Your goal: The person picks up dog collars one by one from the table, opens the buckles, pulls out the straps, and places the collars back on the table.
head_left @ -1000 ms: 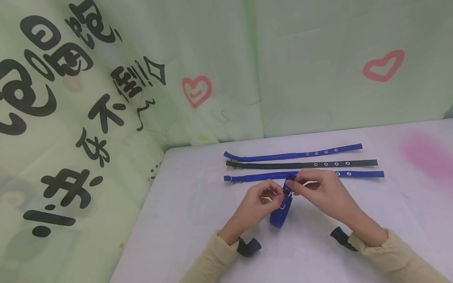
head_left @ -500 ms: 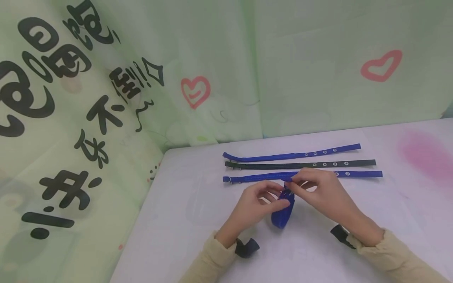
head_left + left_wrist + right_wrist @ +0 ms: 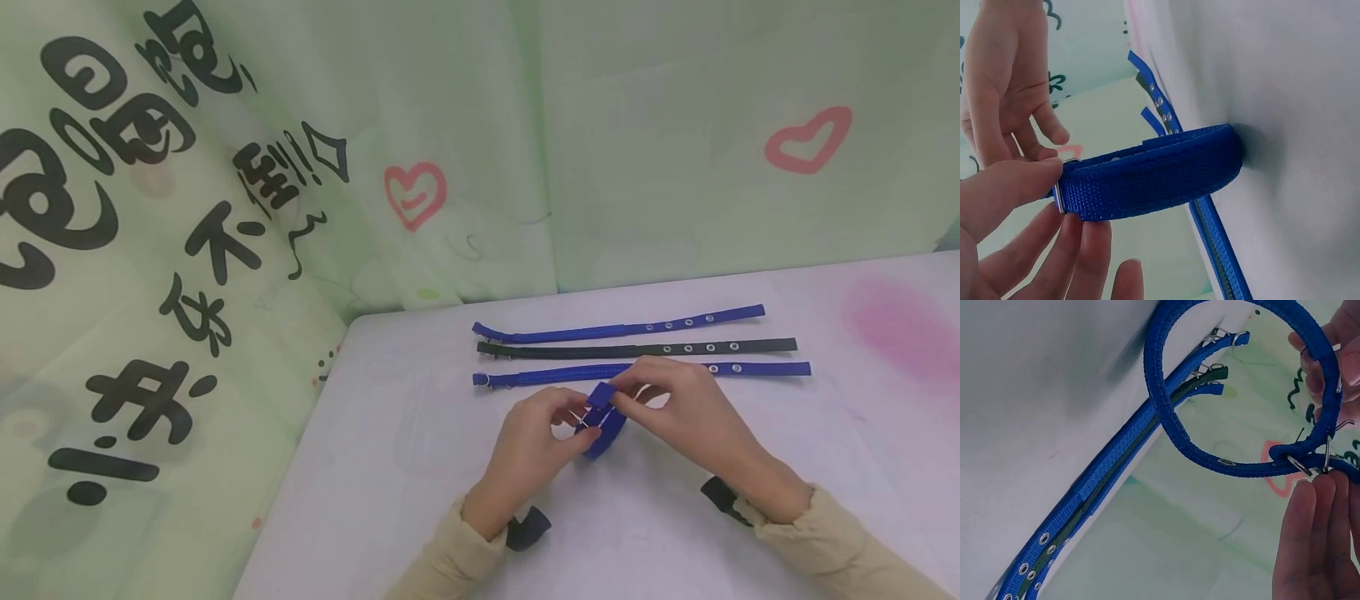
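A blue dog collar [image 3: 611, 435] is bent into a loop between both hands, just above the white table. My left hand [image 3: 528, 437] pinches it at the metal buckle [image 3: 1059, 195], thumb above and fingertips below in the left wrist view. At the strap's end, my right hand [image 3: 682, 408] pinches with thumb and fingers. In the right wrist view the strap [image 3: 1229, 467] runs through the metal ring and buckle, and an eyelet shows on it. The right fingers [image 3: 1310, 537] touch the strap beside the buckle; the right thumb is hidden there.
Behind the hands lie three straight collars side by side: a blue one [image 3: 570, 333], a dark green one [image 3: 577, 350] and another blue one [image 3: 540, 375], partly covered by the right hand. A printed curtain [image 3: 637, 167] hangs along the table's back edge [image 3: 420, 310].
The loop has turned and its lower end has risen. My left hand has shifted its grip on the buckle. The strap's end now shows as a flat tab between the hands.
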Action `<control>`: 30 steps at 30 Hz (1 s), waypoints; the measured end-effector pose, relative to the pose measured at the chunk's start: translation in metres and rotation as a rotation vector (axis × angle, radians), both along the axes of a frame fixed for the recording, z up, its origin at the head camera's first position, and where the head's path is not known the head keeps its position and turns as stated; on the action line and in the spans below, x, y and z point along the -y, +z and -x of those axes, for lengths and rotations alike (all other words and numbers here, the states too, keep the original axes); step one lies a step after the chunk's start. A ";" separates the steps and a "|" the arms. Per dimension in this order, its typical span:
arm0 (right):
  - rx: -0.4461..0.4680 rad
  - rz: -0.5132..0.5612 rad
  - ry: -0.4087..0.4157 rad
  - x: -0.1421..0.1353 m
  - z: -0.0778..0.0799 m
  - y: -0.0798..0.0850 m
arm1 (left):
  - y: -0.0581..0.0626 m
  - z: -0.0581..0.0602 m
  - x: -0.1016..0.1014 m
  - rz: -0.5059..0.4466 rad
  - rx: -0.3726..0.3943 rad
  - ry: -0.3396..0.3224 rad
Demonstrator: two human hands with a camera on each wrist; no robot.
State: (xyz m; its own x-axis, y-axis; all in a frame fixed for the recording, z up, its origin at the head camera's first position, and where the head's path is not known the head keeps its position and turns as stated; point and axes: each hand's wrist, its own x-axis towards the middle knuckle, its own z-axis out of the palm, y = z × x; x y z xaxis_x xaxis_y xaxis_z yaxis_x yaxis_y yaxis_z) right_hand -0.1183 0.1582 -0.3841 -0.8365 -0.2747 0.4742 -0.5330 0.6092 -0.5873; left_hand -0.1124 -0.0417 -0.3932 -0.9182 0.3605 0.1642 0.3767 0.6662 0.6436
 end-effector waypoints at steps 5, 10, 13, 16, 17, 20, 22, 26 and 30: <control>0.018 0.006 -0.018 0.001 -0.002 -0.001 | -0.002 -0.002 -0.004 0.100 -0.080 0.048; 0.017 0.017 -0.012 0.003 -0.002 -0.003 | -0.005 -0.001 -0.007 0.134 -0.142 0.092; 0.004 0.012 0.008 0.003 0.000 -0.004 | -0.006 0.000 -0.006 0.051 -0.084 0.101; -0.032 -0.002 0.025 0.002 0.001 -0.004 | -0.007 0.004 -0.002 -0.049 -0.009 0.089; -0.047 -0.007 0.029 0.001 0.002 -0.003 | -0.007 0.005 -0.001 -0.081 0.011 0.084; -0.063 -0.031 0.025 -0.002 0.003 -0.002 | -0.006 0.009 0.004 -0.168 0.062 0.057; -0.039 -0.046 0.023 -0.003 0.004 -0.001 | -0.005 0.011 0.008 -0.217 0.096 0.047; 0.044 -0.058 0.033 -0.005 0.004 0.001 | -0.005 0.015 0.014 -0.274 0.156 0.047; 0.049 -0.037 0.037 -0.007 0.005 0.002 | -0.004 0.018 0.017 -0.305 0.181 0.047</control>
State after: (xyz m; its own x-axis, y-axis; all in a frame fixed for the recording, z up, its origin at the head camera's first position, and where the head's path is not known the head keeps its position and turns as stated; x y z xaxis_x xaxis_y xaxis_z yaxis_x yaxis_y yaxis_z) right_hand -0.1233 0.1647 -0.3819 -0.8476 -0.3222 0.4216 -0.5263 0.6116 -0.5907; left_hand -0.1301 -0.0591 -0.3969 -0.9566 0.2770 0.0909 0.2119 0.4465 0.8693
